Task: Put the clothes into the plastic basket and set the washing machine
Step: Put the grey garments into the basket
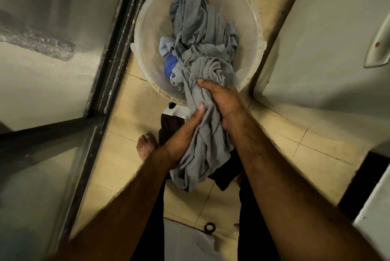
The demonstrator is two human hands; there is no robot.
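A round translucent plastic basket (pixel 147 28) stands on the tiled floor ahead of me. Inside it lie grey clothes (pixel 196 28) and a blue garment (pixel 170 64). A long grey cloth (pixel 202 155) runs from the basket over its near rim and hangs down in front of my legs. My right hand (pixel 221 98) grips this cloth just at the near rim. My left hand (pixel 185 128) holds the same cloth a little lower, thumb on top.
A glass door with a dark metal frame (pixel 109 54) stands along the left. A white appliance with a handle (pixel 337 28) is on the right. My bare foot (pixel 145 144) is on the beige floor tiles. A small dark ring (pixel 209 227) lies on the floor.
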